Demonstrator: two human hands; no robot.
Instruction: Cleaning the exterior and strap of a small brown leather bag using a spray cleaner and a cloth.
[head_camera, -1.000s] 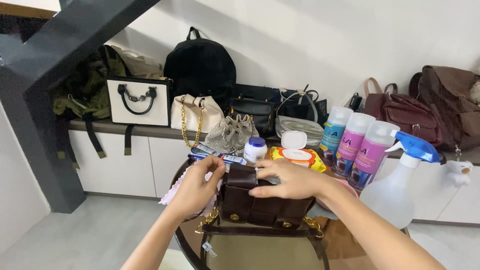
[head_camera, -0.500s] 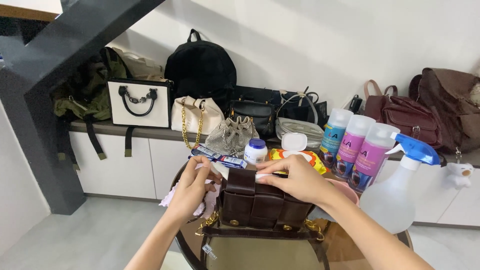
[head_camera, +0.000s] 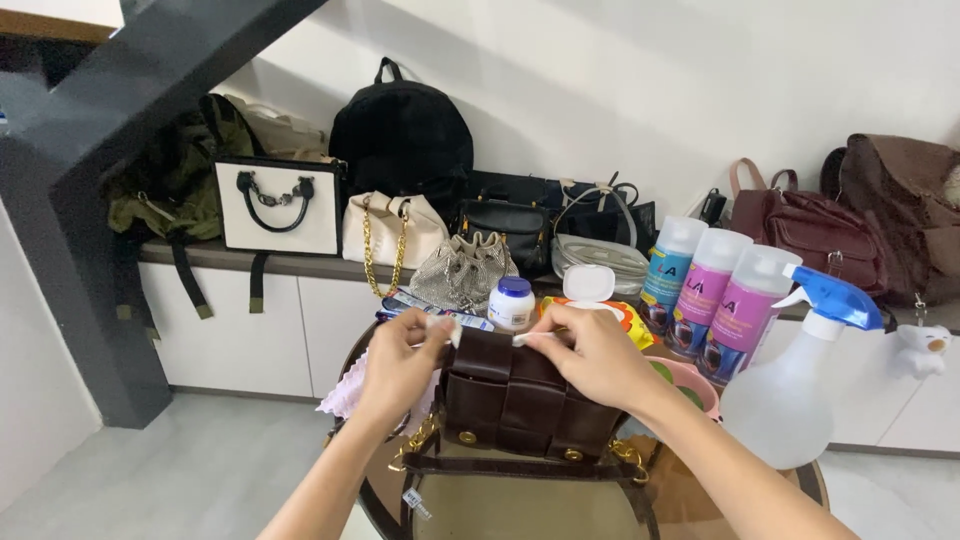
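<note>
A dark brown woven leather handbag (head_camera: 520, 405) with gold studs and a chain stands upright on a round glass table (head_camera: 560, 500). My left hand (head_camera: 400, 365) pinches one end of a small white wipe (head_camera: 447, 329) at the bag's top left corner. My right hand (head_camera: 585, 355) pinches the other end of the white wipe over the bag's top edge. Both hands rest against the bag's upper rim.
A clear spray bottle with a blue trigger (head_camera: 800, 370), three cleaner bottles (head_camera: 715, 295), a wet-wipe pack (head_camera: 600, 305), a small white jar (head_camera: 512, 302) and a pink cloth (head_camera: 350, 395) surround the bag. Several handbags and backpacks (head_camera: 400, 140) line the low white cabinet behind.
Both hands have risen from the bag's front to its top edge and now stretch a small white wipe between them. The bag has tilted slightly.
</note>
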